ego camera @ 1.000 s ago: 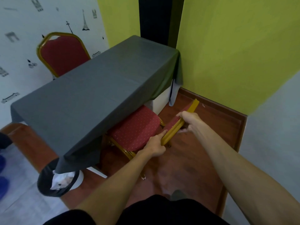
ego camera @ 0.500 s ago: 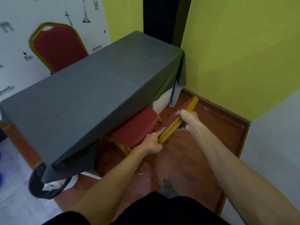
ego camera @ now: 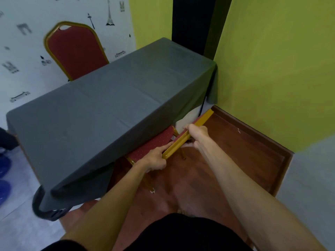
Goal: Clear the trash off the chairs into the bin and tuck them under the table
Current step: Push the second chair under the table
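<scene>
Both hands are gripping the gold-painted metal top rail of the near red-upholstered chair (ego camera: 188, 136), centre of frame: left hand (ego camera: 156, 159) closed around the rail's lower-left end, fingers lying along it toward the seat; right hand (ego camera: 196, 133) wrapped over the rail further up-right, thumb side toward the counter. A two-point hold like this is probably keeping the chair square while it is being pushed. The red dotted seat cushion (ego camera: 153, 144) is sitting mostly beneath the overhang of the long counter draped in grey cloth (ego camera: 108, 105); no trash is showing on the visible strip of seat. A second red chair with a gold frame (ego camera: 74, 49) is standing at the far side, upper left, backrest above the counter. A dark round bin (ego camera: 39, 208) is peeking out at lower left beneath the cloth corner; its contents cannot be told.
</scene>
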`<state>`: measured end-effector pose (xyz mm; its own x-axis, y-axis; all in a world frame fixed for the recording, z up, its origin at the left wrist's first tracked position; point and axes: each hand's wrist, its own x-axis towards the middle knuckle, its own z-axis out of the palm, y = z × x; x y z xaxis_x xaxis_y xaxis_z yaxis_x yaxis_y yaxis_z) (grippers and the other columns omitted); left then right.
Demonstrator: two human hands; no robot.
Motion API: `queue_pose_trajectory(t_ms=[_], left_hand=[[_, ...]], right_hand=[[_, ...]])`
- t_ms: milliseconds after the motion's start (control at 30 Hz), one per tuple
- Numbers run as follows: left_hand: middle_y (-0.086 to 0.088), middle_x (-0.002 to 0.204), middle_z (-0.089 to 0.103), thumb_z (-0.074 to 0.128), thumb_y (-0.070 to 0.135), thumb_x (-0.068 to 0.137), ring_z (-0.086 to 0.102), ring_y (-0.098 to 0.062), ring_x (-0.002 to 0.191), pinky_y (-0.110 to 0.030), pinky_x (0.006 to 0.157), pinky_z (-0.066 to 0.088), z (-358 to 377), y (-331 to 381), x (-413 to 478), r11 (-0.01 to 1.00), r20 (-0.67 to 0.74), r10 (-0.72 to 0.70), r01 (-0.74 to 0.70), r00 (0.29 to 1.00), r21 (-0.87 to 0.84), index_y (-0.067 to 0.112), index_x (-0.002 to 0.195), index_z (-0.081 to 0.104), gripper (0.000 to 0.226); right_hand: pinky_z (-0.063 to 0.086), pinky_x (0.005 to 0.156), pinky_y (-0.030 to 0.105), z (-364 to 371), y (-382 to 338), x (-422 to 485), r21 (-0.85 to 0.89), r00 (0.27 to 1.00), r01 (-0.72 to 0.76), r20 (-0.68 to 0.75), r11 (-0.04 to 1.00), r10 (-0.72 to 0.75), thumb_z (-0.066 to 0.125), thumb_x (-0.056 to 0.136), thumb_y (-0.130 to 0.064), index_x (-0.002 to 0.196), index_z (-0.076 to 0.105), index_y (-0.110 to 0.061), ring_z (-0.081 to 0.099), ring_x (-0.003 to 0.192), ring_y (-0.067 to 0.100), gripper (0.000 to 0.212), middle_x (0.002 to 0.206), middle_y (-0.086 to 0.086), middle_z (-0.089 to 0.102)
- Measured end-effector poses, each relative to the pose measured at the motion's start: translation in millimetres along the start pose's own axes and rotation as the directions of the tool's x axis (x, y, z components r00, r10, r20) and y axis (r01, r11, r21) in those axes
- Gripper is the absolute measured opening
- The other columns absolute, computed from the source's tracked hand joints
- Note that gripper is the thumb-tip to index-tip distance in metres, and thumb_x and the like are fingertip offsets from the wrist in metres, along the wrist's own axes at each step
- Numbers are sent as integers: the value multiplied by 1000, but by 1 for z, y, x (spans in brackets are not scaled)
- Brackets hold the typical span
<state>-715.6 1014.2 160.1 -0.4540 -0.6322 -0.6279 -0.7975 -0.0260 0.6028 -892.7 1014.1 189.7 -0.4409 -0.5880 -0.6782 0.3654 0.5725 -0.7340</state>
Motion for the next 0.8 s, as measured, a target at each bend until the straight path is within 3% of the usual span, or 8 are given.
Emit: queue_pose_trajectory(t_ms=[133,300,400,533,667,800], left_hand=[[-7,112,56,54,-4,68,61,-21,83,-28,56,51,-3,0,-1,1000,-13,-26,25,1000,-18,66,139,24,104],[-3,102,57,53,-3,68,63,-19,78,-27,55,53,1,-2,-3,999,-43,-23,21,999,-47,62,141,28,101],[-3,105,54,53,-4,68,61,-20,82,-28,56,52,3,-1,-6,997,-45,-38,34,998,-75,63,140,29,101],[0,92,56,51,-3,66,60,-19,75,-24,48,47,5,-4,-7,995,-57,-42,36,997,-94,64,138,31,100],[-2,103,58,48,1,68,61,-21,81,-24,50,47,6,-7,-6,992,-72,-32,23,997,-124,64,137,32,95],[-3,110,57,53,5,68,59,-21,85,-22,50,45,5,-11,-5,992,-45,17,-23,999,-127,64,138,31,94]], right_hand=[[58,43,50,2,-1,4,3,999,-13,40,1000,13,71,85,-3,105,57,0,72,83,41,25,104,26,67],[60,46,49,-1,4,5,3,997,-20,81,1000,20,71,87,-7,115,57,0,72,85,37,32,106,24,68],[59,45,46,-1,10,4,21,994,-37,102,999,35,72,87,-9,113,58,-2,73,84,35,30,103,22,69],[60,46,47,0,14,6,19,994,-40,103,999,38,71,87,-11,105,59,-5,72,83,33,22,96,19,68],[59,44,47,4,15,4,14,998,-22,65,1000,21,72,85,-10,98,60,-5,73,78,33,19,92,19,69],[58,44,46,4,18,0,31,1000,2,31,1000,-3,74,83,-11,105,61,-3,73,81,35,26,98,20,70]])
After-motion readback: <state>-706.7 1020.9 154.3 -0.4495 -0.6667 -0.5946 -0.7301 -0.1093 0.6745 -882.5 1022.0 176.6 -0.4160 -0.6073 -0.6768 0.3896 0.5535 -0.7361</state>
